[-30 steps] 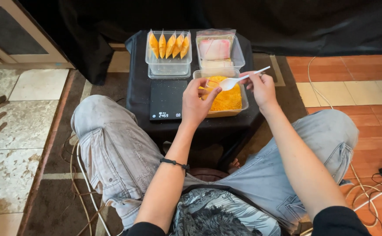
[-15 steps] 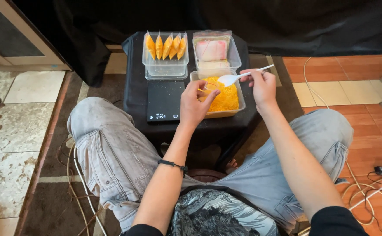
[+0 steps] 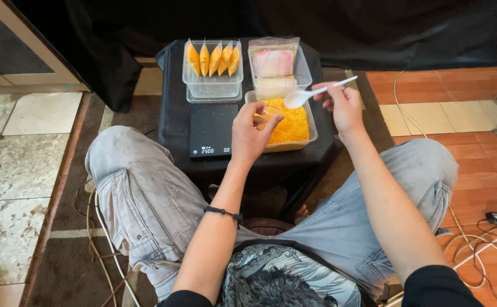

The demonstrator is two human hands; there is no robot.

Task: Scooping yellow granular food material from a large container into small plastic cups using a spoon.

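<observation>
— What is gripped by the fingers of the right hand?

— A white plastic spoon is pinched by its handle between thumb and fingertips. Its bowl is held level over the tub of orange shreds, so that anything spilled would be caught below.

— And the left hand?

— Its fingers are curled shut on a small clear bag, which is held up at the tub's near edge, just under the spoon's bowl. Whether the bag's mouth is open cannot be told.

— What is set around the tub?

— A black digital scale is placed just to its left, with its display lit. Behind the scale, a clear tray is stood with filled orange packets upright in a row. Behind the tub, a second clear container is stacked with flat pinkish packs.

— And what is all this borne on?

— A small black table, set between the seated person's knees, so that everything is kept within easy reach of both hands.
</observation>
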